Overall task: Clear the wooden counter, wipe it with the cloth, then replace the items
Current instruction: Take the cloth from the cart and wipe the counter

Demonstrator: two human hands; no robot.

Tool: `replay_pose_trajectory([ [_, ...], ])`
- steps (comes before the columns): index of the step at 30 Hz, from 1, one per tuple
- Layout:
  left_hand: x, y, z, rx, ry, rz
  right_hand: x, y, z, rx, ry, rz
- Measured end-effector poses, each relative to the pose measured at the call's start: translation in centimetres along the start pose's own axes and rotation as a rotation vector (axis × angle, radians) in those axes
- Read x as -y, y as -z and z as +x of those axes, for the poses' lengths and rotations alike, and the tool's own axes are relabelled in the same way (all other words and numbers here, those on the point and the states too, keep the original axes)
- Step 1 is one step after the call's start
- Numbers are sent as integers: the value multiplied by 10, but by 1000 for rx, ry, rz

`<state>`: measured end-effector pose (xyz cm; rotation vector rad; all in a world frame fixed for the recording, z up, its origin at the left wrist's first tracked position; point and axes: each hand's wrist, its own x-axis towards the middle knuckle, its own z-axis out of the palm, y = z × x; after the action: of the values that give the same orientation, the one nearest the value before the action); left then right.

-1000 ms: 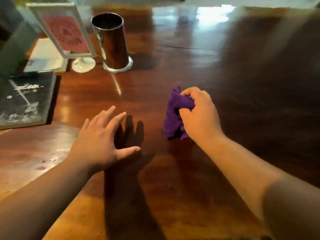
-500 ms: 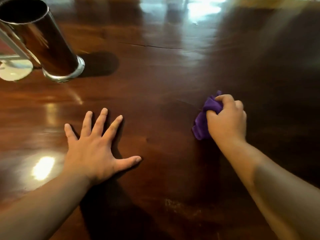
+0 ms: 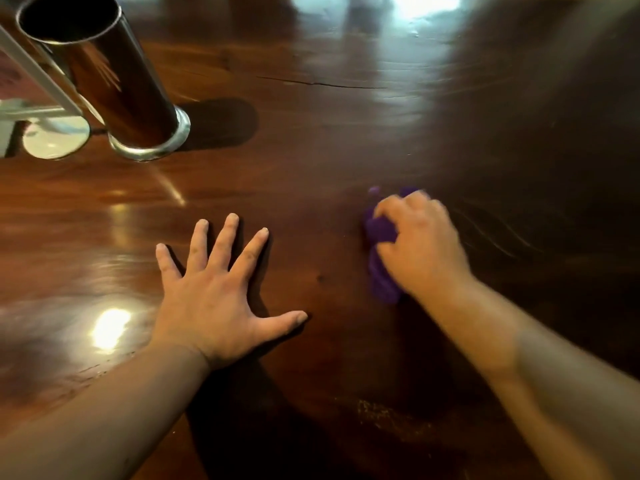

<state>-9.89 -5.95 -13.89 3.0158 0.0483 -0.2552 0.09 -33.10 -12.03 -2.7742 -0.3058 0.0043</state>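
Cloth (image 3: 381,268): purple, bunched into a wad; it lies on the wooden counter (image 3: 329,161) right of centre, near the middle of the scene.
Cloth axis: the visible wad runs near to far, its far tips poking out beyond the knuckles and its near end showing below the thumb side of the hand.
Right hand (image 3: 420,244): curled down over the cloth, fingers closed around it and pressing it onto the wood; the hand is motion-blurred.
Right-hand grip: clenched on the cloth, with only the left and far edges of the fabric showing.
Left hand (image 3: 214,296): flat on the counter, palm down, fingers spread wide and pointing far, thumb stretched out to the right; it holds nothing.
Spacing: the left thumb tip and the cloth are near each other but apart.
Metal cylinder (image 3: 104,74): shiny open-topped holder standing on the counter at far left, well apart from both hands.
Sign stand (image 3: 52,133): white round base and frame edge just left of the cylinder, cut off by the frame.
Counter surface: dark, glossy, with bright light reflections and a thin crack (image 3: 322,83) running left to right on the far side.
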Motion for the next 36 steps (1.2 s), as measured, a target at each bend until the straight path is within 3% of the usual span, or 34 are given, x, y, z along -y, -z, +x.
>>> replay_pose_trajectory([
  [3, -1, -1, 0, -7, -8, -1, 12, -7, 31, -72, -149, -45],
  [8, -2, -1, 2, 0, 8, 1, 59, -24, -11, 122, 239, 51],
  [10, -2, -1, 1, -4, 6, -1, 37, -12, -18, 153, 267, 33],
  [15, -1, -2, 1, -23, -4, -5, -21, 10, 20, 8, -73, -70],
  [18, -2, -2, 1, -19, -5, -2, 10, -2, 24, -29, -90, -69],
  [22, -2, -1, 2, -7, 16, 16, 61, -24, -4, 93, 226, 7],
  [24, -2, -2, 2, -9, 15, 14, 60, -26, -13, 139, 300, 23],
  [31, -1, -3, 2, -30, 1, -19, 50, -8, -30, 285, 240, 33],
  [36, 13, 16, 0, 107, -68, -85, 79, 10, -53, 571, 294, 14],
])
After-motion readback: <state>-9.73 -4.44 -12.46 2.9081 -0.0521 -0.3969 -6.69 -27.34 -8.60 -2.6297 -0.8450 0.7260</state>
